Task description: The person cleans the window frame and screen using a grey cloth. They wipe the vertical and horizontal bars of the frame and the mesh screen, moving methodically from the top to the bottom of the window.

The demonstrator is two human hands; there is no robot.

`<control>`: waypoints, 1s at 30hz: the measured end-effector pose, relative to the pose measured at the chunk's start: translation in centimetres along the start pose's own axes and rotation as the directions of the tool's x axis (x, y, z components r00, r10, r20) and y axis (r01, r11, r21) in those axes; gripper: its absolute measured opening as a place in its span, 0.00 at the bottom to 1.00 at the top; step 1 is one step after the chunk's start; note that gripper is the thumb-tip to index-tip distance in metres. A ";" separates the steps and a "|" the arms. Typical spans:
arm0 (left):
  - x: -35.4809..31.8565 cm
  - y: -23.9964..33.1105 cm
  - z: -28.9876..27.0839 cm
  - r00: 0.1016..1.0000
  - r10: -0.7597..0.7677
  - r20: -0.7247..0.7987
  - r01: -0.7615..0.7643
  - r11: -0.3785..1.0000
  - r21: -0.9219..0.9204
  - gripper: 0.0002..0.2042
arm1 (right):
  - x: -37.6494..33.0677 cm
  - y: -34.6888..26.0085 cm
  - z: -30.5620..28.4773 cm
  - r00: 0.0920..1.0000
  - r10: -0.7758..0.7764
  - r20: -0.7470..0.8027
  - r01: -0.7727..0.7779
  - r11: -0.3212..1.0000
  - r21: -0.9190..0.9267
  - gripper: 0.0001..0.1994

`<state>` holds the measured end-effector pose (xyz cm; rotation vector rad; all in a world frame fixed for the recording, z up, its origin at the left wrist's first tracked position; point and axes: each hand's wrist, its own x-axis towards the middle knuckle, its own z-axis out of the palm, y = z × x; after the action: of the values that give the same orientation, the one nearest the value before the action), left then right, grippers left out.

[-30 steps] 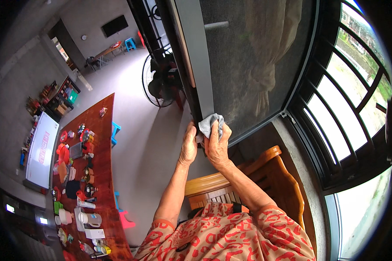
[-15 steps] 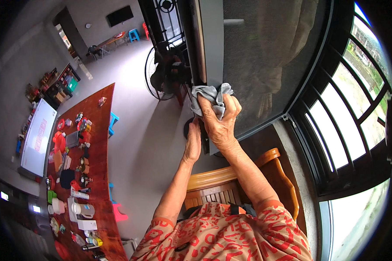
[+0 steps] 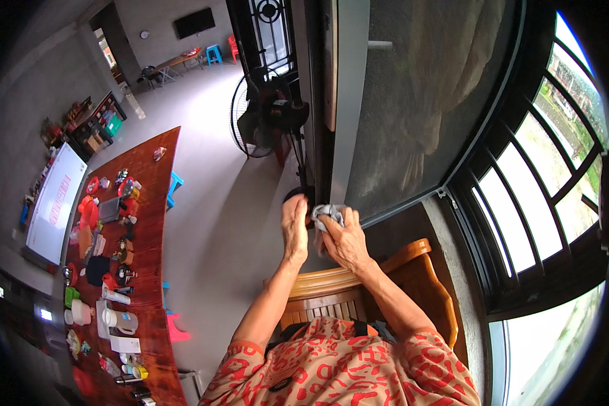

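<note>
A crumpled grey cloth (image 3: 326, 215) is gripped in my right hand (image 3: 346, 241), whose fingers curl round it low on the grey frame (image 3: 350, 122) of a dark mesh screen panel (image 3: 413, 101). Just to its left, my left hand (image 3: 295, 227) is stretched out with its fingers extended and nothing visible in them. It is beside the panel's dark edge; whether it touches that edge I cannot tell.
A wooden armchair (image 3: 331, 281) stands close below my hands. Beyond the panel is a black standing fan (image 3: 269, 111). On the left runs a long red-brown table (image 3: 157, 223) crowded with containers. A barred window (image 3: 521, 189) is on the right.
My right hand has brought the cloth down along the frame, nearer to me. My left hand has shifted slightly down and left, away from the cloth.
</note>
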<state>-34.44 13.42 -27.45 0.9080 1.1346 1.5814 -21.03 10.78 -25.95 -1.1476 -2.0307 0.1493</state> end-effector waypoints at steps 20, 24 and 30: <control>1.1 10.4 6.7 0.526 0.851 0.012 -0.784 0.479 0.395 0.25 | 10.0 -4.6 -10.0 0.799 -0.248 -0.548 0.405 0.896 0.185 0.24; 1.4 8.3 7.9 0.410 0.911 -0.030 -0.804 0.377 0.460 0.26 | 13.1 -4.9 -10.8 0.783 -0.337 -0.523 0.449 0.888 0.099 0.24; 1.4 6.8 7.3 0.435 0.900 0.022 -0.775 0.362 0.518 0.28 | 14.3 -5.0 -9.6 0.796 -0.368 -0.480 0.455 0.887 0.074 0.30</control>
<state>-29.97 15.79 -18.76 1.8921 1.3441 2.3865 -21.96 16.38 -8.95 -0.5284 -1.7452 -0.1399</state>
